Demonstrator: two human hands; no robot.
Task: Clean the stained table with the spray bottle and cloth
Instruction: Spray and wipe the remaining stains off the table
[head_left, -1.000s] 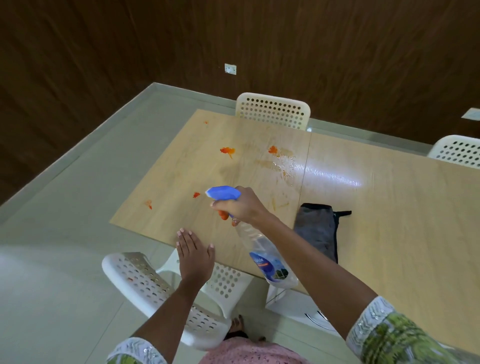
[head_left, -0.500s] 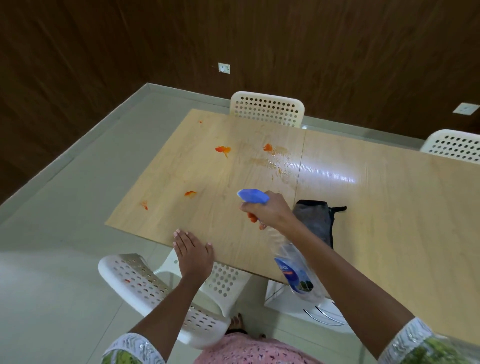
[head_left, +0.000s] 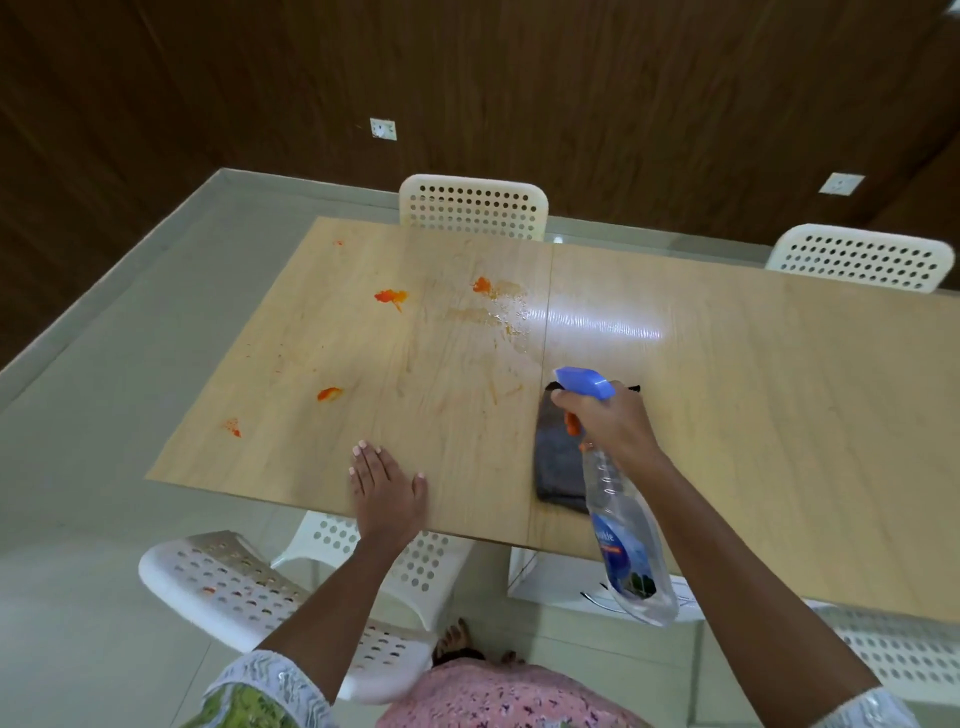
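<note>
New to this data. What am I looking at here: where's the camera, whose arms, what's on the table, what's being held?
No robot here: the camera sits on a person's head, looking forward and down, so the two arms coming in from the bottom are the wearer's own. The left hand lies flat on the near edge of the wooden table. The right hand grips a clear spray bottle with a blue head, held in the air, its nozzle pointing towards the table's far side. Under that hand a folded grey cloth lies on the table. Orange stains dot the left half, and a wet patch glistens near the middle. White perforated chairs stand around the table.
</note>
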